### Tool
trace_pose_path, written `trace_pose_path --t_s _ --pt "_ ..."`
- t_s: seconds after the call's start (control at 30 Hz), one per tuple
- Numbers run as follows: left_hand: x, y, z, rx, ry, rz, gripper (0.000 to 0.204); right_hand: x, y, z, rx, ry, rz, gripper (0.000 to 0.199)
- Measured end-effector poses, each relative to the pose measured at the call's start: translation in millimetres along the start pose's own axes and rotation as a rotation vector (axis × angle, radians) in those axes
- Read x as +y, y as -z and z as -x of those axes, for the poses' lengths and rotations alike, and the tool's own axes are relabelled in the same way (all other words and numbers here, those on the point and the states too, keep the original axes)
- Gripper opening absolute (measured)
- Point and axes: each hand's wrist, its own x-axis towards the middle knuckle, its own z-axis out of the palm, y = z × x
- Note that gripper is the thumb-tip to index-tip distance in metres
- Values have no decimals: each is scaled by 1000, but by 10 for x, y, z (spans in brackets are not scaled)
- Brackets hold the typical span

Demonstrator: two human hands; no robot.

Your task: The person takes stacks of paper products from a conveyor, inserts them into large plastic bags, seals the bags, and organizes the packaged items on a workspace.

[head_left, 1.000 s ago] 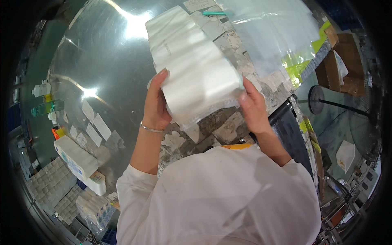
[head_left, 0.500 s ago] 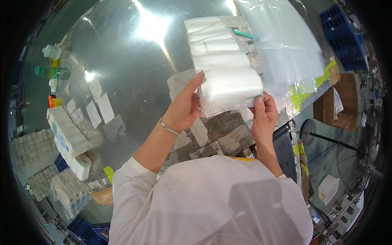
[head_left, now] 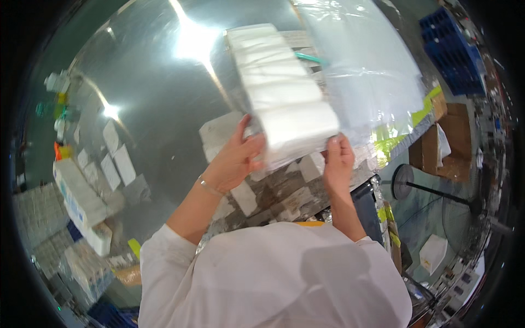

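Observation:
A long pack of white rolls in clear plastic film (head_left: 292,112) lies on the shiny metal table (head_left: 147,82), stretching away from me. At its near right corner my right hand (head_left: 339,161) is closed, thumb and fingers pinching the film. Beside the near left edge is my left hand (head_left: 232,161), its thumb raised and apart from the fingers. Those fingers are slightly blurred and come up against the pack's side. A green pen-like stick (head_left: 310,58) lies just right of the pack.
Flat clear plastic bags (head_left: 363,71) are stacked at the right. Wrapped white packs (head_left: 79,191) and bottles (head_left: 57,82) stand along the left edge. Beyond the right edge are a cardboard box (head_left: 454,145), a blue crate (head_left: 451,52) and a fan (head_left: 403,181).
The whole view has shifted slightly, carrying the table and pack left and down in the picture. My left thumb has come off the pack's top; my right hand keeps its corner.

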Motion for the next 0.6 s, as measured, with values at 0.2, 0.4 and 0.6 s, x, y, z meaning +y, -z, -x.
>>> trace_pose_path --t_s 0.2,0.4,0.6 --pt "110 32 -290 253 55 316 52 -148 247 -857 -98 68 497 23" --pt "3 128 -856 218 151 190 72 78 1387 -2829 205 330 1382 82" --pt "55 -29 -1301 187 206 82 70 442 1543 -2895 236 311 1528 63"
